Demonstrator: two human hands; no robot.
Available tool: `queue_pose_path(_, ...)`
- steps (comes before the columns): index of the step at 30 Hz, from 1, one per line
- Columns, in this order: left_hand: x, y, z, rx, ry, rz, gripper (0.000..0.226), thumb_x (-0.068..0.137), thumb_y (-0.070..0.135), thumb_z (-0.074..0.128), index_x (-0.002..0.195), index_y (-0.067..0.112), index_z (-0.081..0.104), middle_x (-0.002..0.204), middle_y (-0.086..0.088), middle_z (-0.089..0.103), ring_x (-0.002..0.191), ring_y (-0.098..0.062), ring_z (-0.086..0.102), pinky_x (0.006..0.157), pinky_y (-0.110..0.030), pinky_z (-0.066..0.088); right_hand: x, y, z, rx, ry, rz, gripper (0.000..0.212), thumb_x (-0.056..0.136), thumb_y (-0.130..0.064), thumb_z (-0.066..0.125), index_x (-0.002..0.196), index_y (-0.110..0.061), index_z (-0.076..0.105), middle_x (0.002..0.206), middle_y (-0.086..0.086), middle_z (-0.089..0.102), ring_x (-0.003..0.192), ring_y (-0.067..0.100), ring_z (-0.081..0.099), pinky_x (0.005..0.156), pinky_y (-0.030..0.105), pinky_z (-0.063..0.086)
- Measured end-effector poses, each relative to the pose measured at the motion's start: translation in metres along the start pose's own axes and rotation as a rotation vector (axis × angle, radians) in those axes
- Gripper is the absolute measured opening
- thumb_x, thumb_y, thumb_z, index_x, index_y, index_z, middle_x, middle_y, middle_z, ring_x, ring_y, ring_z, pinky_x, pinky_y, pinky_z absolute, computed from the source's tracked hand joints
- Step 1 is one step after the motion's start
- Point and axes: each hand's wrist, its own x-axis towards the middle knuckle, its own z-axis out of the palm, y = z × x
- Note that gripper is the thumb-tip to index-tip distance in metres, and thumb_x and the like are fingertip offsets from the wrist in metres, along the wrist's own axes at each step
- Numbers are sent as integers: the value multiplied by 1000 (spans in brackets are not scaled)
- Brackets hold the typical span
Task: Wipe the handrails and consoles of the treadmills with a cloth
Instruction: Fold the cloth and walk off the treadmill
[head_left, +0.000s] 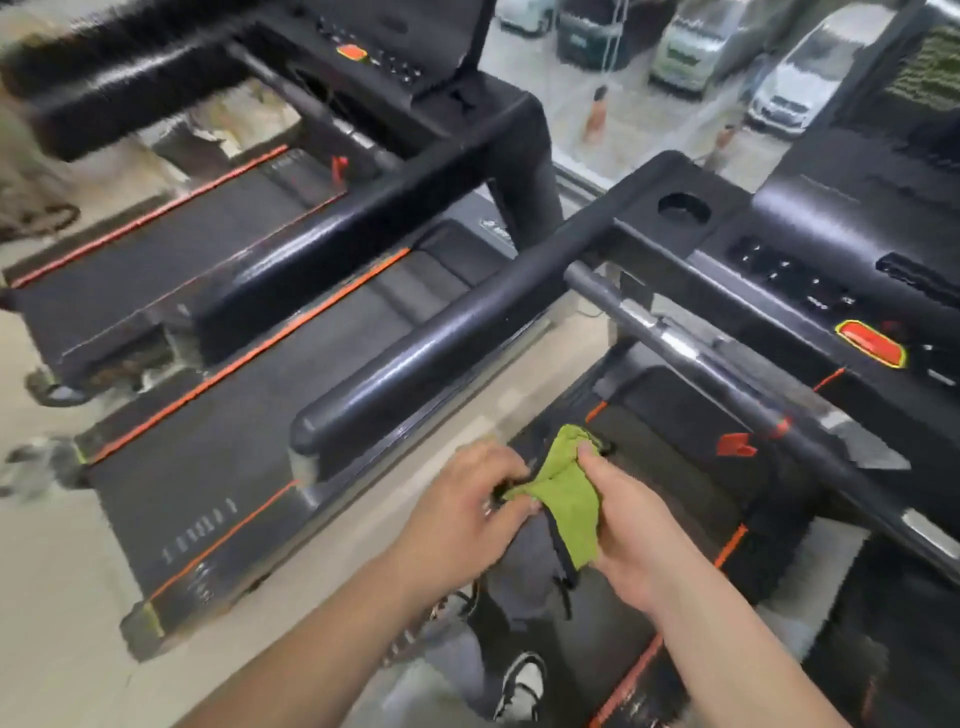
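Just short of the nearest handrail's (441, 332) free end, we hold the green cloth (569, 493) in both hands. Our left hand (457, 509) pinches one corner with curled fingers, and our right hand (628, 535) grips the bunched side. The console (810, 280) sits at the handrail's far end.

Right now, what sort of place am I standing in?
Most likely a gym: several treadmills stand side by side, each with a handrail and a console with a red button. A window looks down on parked cars, so probably an upper floor.
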Motion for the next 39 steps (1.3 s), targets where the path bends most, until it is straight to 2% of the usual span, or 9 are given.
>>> queue_pose_path(3, -42, -12, -30, -75, 150, -192, 17, 96, 38, 60, 98, 22, 65, 99, 11, 65, 99, -11, 62, 91, -38, 50, -5, 15, 40, -158, -78, 67, 40, 101, -49, 57, 106, -12, 74, 91, 8, 80, 78, 19, 78, 78, 36, 57)
queue_pose_path(10, -123, -25, -117, -247, 520, -518, 22, 107, 25, 52, 86, 18, 53, 64, 12, 48, 60, -3, 43, 59, -22, 37, -2, 69, 133, -701, -295, 156, 64, 93, -76, 45, 127, -28, 70, 125, -5, 72, 117, 19, 67, 108, 44, 50)
queue_pose_path(16, -215, -50, -202, -322, 597, -645, 15, 105, 21, 56, 93, 16, 63, 67, 18, 58, 64, 2, 51, 63, -13, 38, -19, 131, 251, -1001, -576, -26, 30, 98, -11, 46, 108, -17, 73, 106, -2, 75, 84, 4, 70, 68, 18, 55)
queue_pose_path(19, -263, -67, -234, -358, 627, -697, 16, 106, 23, 55, 100, 19, 69, 81, 11, 69, 75, -1, 60, 71, -16, 44, -31, 164, 302, -1099, -777, -205, 77, 85, 12, 55, 135, -47, 57, 145, -16, 53, 131, -6, 49, 103, 23, 48)
queue_pose_path(23, -312, -73, -273, -319, 618, -689, 18, 105, 14, 56, 95, 12, 71, 75, 15, 68, 70, -2, 62, 69, -20, 49, -50, 193, 365, -1438, -1342, -413, 106, 76, 0, 74, 155, -51, 25, 162, -30, 6, 146, -20, 6, 110, 5, 27)
queue_pose_path(26, -347, -76, -290, -187, 587, -721, 17, 101, 21, 61, 90, 24, 73, 76, 16, 67, 70, -4, 60, 73, -34, 51, -56, 214, 410, -1511, -1436, -647, 70, 78, -26, 87, 138, -39, 54, 159, -24, 30, 149, -14, 8, 116, 8, 18)
queue_pose_path(29, -378, -75, -300, -194, 673, -803, 16, 94, 36, 65, 105, 31, 76, 95, 11, 74, 89, -11, 69, 86, -46, 55, -61, 219, 452, -1633, -1455, -614, 29, 78, -43, 84, 102, -34, 71, 115, -19, 69, 126, 0, 55, 101, 17, 45)
queue_pose_path(33, -409, -62, -304, -108, 724, -844, 41, 83, 28, 74, 124, 35, 68, 117, 15, 70, 112, -6, 65, 99, -32, 51, -75, 229, 485, -1634, -1659, -489, 13, 82, -18, 74, 93, -20, 69, 93, -3, 69, 88, 14, 68, 83, 39, 59)
queue_pose_path(39, -459, -55, -293, 179, 547, -1314, 21, 82, 31, 74, 91, 30, 55, 84, 13, 58, 81, -9, 54, 64, -25, 41, -84, 263, 506, -1642, -1823, -543, 12, 92, -20, 64, 81, -23, 61, 75, -3, 62, 68, 5, 55, 67, 18, 45)
